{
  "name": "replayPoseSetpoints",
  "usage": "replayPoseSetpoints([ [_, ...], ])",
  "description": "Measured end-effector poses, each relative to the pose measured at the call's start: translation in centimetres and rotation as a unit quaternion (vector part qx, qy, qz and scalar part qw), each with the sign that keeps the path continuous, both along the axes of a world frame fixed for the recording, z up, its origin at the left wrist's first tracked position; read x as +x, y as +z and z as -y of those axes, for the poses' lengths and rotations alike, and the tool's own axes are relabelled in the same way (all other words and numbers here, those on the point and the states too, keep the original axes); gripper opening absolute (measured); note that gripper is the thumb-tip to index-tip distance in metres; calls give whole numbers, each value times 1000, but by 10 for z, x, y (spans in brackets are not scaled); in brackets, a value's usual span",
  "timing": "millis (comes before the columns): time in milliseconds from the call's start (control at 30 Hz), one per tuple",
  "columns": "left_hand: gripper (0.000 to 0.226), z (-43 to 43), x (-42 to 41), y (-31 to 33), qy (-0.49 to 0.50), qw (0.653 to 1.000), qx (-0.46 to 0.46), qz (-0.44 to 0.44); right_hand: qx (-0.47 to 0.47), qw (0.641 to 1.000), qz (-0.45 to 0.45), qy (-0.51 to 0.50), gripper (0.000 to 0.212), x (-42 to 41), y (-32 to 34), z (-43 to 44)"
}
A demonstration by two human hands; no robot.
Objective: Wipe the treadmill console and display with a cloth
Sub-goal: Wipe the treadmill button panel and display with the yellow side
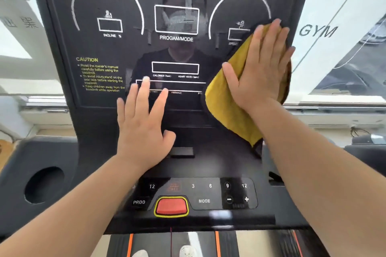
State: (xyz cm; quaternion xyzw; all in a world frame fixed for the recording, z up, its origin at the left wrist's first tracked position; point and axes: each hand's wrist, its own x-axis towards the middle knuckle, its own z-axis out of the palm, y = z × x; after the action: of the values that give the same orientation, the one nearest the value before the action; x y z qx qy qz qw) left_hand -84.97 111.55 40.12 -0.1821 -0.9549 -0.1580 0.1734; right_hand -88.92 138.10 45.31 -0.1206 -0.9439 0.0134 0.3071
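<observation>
Pressing flat on the treadmill display [129, 48], the right hand [259, 69] spreads straight, relaxed fingers over a yellow cloth [227, 110], pinning it to the glossy panel without curling round it. The cloth shows beside the thumb and hangs below the heel of the palm, its dark edge peeking past the fingertips. The left hand [142, 127] lies open on the display, well apart from the cloth, fingers straight and spread, holding nothing; its fingertips reach a long white-outlined box. On the console [277, 204] behind both wrists, a red button [171, 205] sits between the forearms.
</observation>
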Motion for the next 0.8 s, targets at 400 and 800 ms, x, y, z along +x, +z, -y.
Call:
replayPoseSetpoints([
  [400, 90, -16, -26, 27, 45, 998, -24, -45, 285, 924, 58, 249, 89, 30, -53, -26],
  [800, 80, -9, -32, 30, 22, 997, -14, -71, 86, 995, -18, 46, 99, -44, 75, -29],
])
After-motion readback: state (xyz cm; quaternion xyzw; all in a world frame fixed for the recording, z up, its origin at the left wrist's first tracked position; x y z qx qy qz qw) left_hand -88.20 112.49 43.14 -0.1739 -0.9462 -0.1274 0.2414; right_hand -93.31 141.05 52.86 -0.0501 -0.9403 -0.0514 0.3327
